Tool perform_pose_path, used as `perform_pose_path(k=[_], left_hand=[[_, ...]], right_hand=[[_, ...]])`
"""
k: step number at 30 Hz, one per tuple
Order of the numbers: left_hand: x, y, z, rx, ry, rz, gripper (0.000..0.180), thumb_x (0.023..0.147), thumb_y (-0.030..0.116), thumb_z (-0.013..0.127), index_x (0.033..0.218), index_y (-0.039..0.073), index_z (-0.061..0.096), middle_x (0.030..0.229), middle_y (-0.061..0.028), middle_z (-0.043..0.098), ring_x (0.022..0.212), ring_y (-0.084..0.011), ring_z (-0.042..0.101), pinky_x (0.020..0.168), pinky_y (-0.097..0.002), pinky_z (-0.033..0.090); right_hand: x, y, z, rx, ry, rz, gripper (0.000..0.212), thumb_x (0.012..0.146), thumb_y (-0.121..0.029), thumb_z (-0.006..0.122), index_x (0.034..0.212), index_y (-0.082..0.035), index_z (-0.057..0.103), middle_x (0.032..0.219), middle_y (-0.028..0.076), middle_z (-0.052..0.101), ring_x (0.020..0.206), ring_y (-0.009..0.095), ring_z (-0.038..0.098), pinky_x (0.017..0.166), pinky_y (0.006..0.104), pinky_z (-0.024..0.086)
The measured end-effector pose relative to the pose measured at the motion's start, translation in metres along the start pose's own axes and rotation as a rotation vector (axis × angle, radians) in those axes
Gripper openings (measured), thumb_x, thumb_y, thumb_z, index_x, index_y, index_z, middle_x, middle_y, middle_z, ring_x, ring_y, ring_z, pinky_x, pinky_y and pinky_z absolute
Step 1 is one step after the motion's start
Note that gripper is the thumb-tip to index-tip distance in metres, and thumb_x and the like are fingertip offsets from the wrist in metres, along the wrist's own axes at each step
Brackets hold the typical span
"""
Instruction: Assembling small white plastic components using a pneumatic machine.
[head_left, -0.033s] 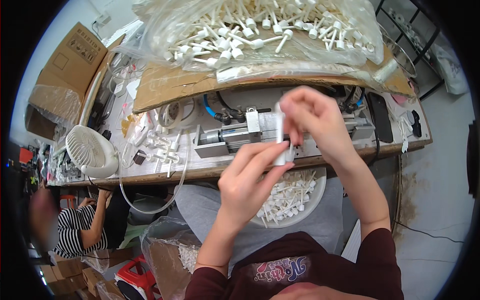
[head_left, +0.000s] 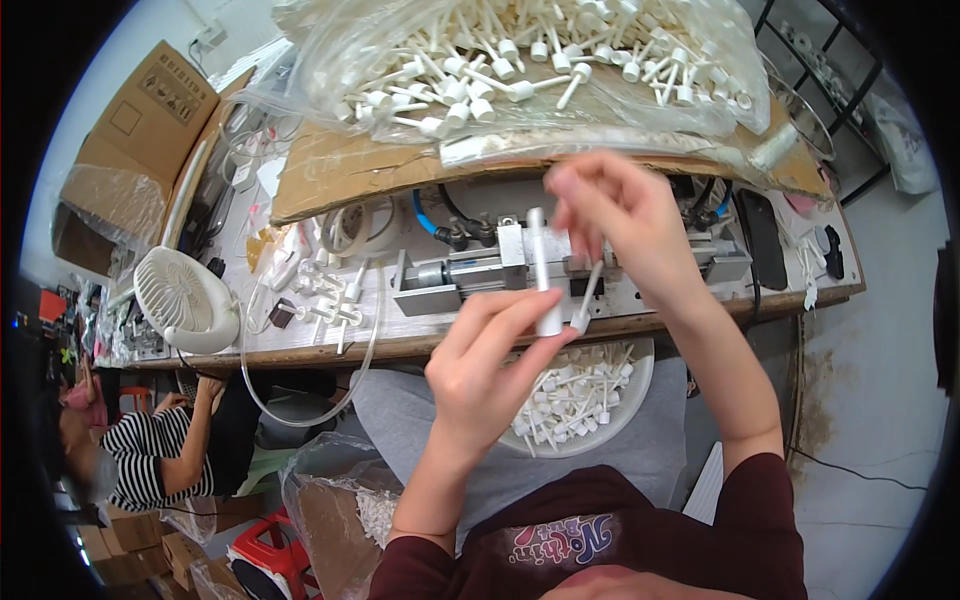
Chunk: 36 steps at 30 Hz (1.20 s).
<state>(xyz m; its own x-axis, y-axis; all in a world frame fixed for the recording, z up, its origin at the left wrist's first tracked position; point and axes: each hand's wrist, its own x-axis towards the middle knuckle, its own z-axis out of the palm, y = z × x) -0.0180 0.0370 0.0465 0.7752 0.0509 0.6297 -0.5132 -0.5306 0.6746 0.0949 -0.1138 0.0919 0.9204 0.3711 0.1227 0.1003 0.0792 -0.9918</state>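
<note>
My left hand [head_left: 490, 345] pinches a slim white plastic tube [head_left: 541, 270] between thumb and fingers; the tube stands nearly upright. By the same fingertips is a white capped stick [head_left: 591, 296], its cap low and its thin stem leaning up to the right. My right hand [head_left: 620, 215] is raised just right of the tube's top, apart from it. Its fingers are bent, spread and slightly blurred, and nothing shows in them. Below both hands, a round white bowl [head_left: 645, 400] on my lap holds many white capped sticks [head_left: 570, 400].
A metal clamp-like fixture [head_left: 455, 280] with blue air hoses lies on the bench behind my hands. Above it, cardboard [head_left: 340, 180] carries a plastic bag of capped sticks [head_left: 480, 85]. A white fan [head_left: 185, 300] stands left, a dark phone [head_left: 762, 235] right. Another person [head_left: 160, 455] sits far left.
My right hand has come off the top of the tube and shifted slightly up. The tube now tilts a little left, and the capped stick beside it shows more clearly.
</note>
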Motion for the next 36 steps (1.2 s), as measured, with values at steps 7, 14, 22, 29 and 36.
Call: perform_pose_path(k=[7,14,22,29,36], left_hand=[[-0.028,-0.006,-0.018,0.035,-0.004,-0.034,0.038,0.074,-0.002,0.081,0.110,0.006,0.075,0.120,-0.0137,0.068,0.094,-0.0243,0.071,0.079,-0.0341,0.059],[-0.056,-0.015,-0.017,0.017,-0.007,0.035,0.031,0.077,0.006,0.077,0.107,0.006,0.074,0.127,-0.0120,0.066,0.088,-0.0200,0.072,0.074,-0.0316,0.059],[-0.074,-0.029,-0.008,-0.032,-0.013,0.047,0.032,0.075,0.010,0.077,0.105,0.006,0.069,0.129,-0.0090,0.062,0.089,-0.0230,0.069,0.070,-0.0338,0.057],[-0.073,-0.029,-0.002,-0.038,-0.048,0.072,0.031,0.078,0.013,0.077,0.108,0.008,0.070,0.128,-0.0090,0.064,0.086,-0.0209,0.070,0.066,-0.0319,0.056],[-0.076,-0.026,0.001,-0.046,-0.072,0.106,0.031,0.080,0.013,0.076,0.109,0.009,0.070,0.128,-0.0092,0.063,0.087,-0.0228,0.070,0.067,-0.0339,0.056]], right_hand=[[0.172,0.017,0.045,-1.339,0.208,-0.886,0.063,0.083,-0.054,0.073,0.116,0.000,0.065,0.116,0.017,0.064,0.112,0.033,0.058,0.092,0.0443,0.048],[0.225,0.010,0.096,-1.564,0.254,-0.571,0.080,0.076,-0.064,0.071,0.125,-0.001,0.061,0.131,0.020,0.055,0.126,0.037,0.048,0.100,0.0525,0.042],[0.235,0.016,0.125,-1.617,0.233,-0.564,0.069,0.076,-0.056,0.069,0.118,-0.001,0.064,0.125,0.018,0.058,0.120,0.038,0.052,0.098,0.0501,0.044],[0.236,0.018,0.122,-1.596,0.112,-0.494,0.082,0.078,-0.063,0.066,0.127,0.002,0.058,0.134,0.023,0.056,0.124,0.041,0.053,0.101,0.0535,0.043],[0.240,0.031,0.115,-1.386,0.110,-0.401,0.101,0.074,-0.076,0.063,0.142,-0.002,0.049,0.142,0.025,0.051,0.134,0.041,0.047,0.106,0.0593,0.038]])
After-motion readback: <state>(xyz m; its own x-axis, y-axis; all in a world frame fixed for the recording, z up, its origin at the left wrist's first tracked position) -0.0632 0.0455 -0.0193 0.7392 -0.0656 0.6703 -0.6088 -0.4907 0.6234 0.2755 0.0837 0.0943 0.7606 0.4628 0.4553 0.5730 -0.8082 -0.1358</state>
